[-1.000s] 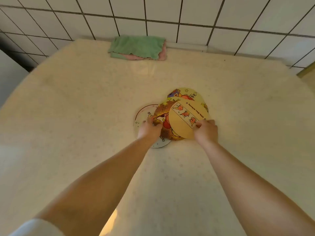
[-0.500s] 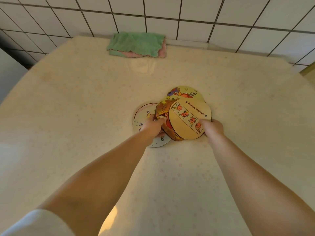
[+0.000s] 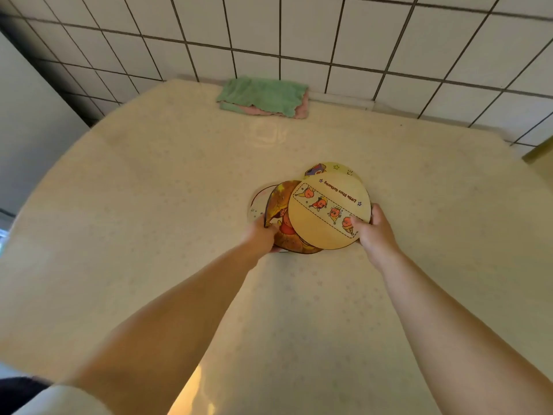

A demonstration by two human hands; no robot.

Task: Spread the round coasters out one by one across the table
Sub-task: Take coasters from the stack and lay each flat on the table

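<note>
Several round coasters lie overlapped in a pile at the middle of the cream table (image 3: 149,205). On top is a pale yellow coaster (image 3: 324,209) with a strip of orange cartoon figures. My right hand (image 3: 372,232) grips its right edge, thumb on top. Under it lies a brown-orange coaster (image 3: 279,205), and my left hand (image 3: 260,236) holds its left edge. A white coaster (image 3: 257,202) peeks out at the left, and a pale one with a purple drawing (image 3: 326,169) shows behind.
A folded green cloth (image 3: 263,94) on a pink one lies at the table's far edge against the tiled wall (image 3: 299,34). The table's left edge curves away beside a grey surface (image 3: 27,115).
My right hand has shifted from the top coaster's lower edge to its right edge and gripped it. The brown coaster's left side has lifted in my left hand. The camera has tilted.
</note>
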